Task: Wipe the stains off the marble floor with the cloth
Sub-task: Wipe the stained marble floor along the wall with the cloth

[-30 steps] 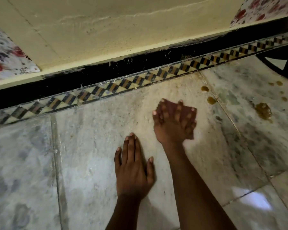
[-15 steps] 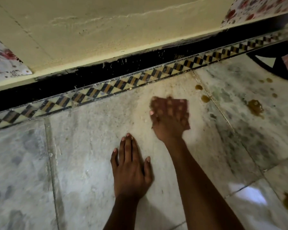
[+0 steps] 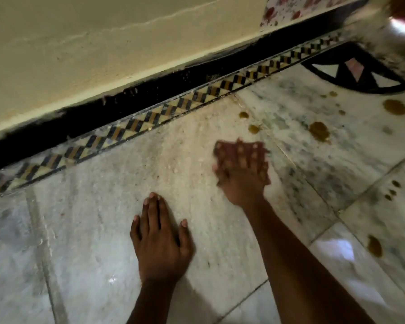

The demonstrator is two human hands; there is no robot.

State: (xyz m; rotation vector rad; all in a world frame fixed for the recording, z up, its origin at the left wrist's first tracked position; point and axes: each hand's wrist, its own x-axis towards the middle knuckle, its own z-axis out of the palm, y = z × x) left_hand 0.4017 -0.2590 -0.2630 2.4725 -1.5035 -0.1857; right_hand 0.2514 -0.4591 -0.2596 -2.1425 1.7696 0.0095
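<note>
My right hand presses a dark reddish cloth flat against the marble floor, fingers spread over it; the hand is motion-blurred and the cloth shows only at the fingertips. My left hand lies palm-down on the floor nearer to me, holding nothing. Brown stains sit beyond and to the right of the cloth: two small drops just past the fingertips, a bigger blot, a round one and another at the right near my forearm.
A black-and-yellow patterned tile border and a black skirting run along the cream wall behind the hands. A black curved inlay marks the floor at the far right. Tiny drops dot the right tile.
My right hand with the cloth has slid rightward, closer to the two small drops. The left hand has stayed planted. The view has swung right, showing more stains.
</note>
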